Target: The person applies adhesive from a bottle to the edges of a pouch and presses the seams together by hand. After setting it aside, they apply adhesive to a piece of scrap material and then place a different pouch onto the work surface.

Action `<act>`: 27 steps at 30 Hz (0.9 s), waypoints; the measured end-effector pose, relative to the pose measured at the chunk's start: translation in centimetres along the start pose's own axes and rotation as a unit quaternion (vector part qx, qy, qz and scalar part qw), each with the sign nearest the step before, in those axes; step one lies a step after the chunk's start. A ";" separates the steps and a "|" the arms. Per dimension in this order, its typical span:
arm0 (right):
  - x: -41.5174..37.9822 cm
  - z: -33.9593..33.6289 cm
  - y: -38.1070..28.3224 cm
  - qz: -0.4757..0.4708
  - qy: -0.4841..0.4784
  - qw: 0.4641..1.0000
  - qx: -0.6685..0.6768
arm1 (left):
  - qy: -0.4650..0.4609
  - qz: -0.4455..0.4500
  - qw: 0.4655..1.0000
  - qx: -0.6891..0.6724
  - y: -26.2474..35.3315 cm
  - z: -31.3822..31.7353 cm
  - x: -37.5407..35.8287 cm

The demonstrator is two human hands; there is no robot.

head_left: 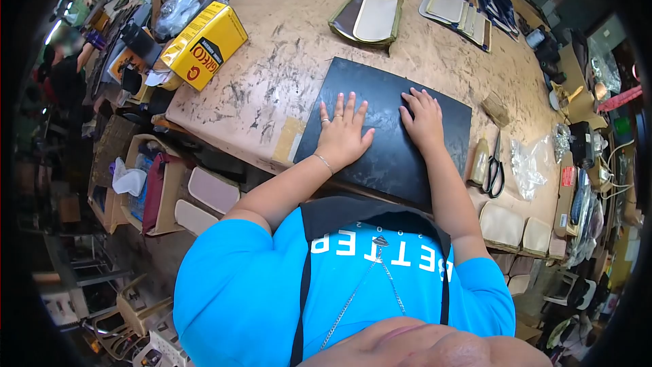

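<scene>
Both my hands rest palm down on a black flat board [386,166] at the table's near edge. My left hand [344,132], with rings and a bracelet, lies on the board's left part with its fingers spread. Toward the upper right of the board, my right hand [424,121] lies with its fingers stretched out and slightly apart. Neither hand holds anything. Whatever may lie under the palms is hidden.
Scissors [496,171], a small bottle [479,162] and a clear plastic bag [529,166] lie to the right. A yellow can [205,44] stands at left. Beyond the board are pouch-like pieces [367,18] and stacked panels [456,17]. Another person [66,71] is at far left.
</scene>
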State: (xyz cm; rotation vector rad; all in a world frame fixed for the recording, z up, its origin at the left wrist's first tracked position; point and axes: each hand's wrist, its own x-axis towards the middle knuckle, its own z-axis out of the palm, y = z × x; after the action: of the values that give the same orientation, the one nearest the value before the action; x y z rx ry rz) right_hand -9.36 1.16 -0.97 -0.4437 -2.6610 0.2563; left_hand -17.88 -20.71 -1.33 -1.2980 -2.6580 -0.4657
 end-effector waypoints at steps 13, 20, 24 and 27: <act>0.1 0.0 0.0 0.001 -0.003 1.000 -0.001 | 0.021 0.007 1.000 -0.005 0.0 -0.2 -0.2; -0.3 0.2 0.3 -0.002 -0.001 1.000 0.006 | 0.017 0.001 1.000 -0.004 0.1 -0.1 -0.2; -0.2 0.0 0.3 0.000 -0.007 1.000 0.003 | 0.009 -0.004 1.000 -0.003 0.1 0.0 -0.1; -0.1 0.0 0.2 0.002 -0.008 1.000 0.007 | 0.008 -0.004 1.000 -0.005 0.1 -0.1 -0.1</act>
State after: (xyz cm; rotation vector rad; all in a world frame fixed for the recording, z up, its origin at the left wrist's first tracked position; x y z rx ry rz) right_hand -9.19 1.32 -1.10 -0.4431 -2.6731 0.2816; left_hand -17.71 -20.73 -1.21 -1.2819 -2.6524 -0.4877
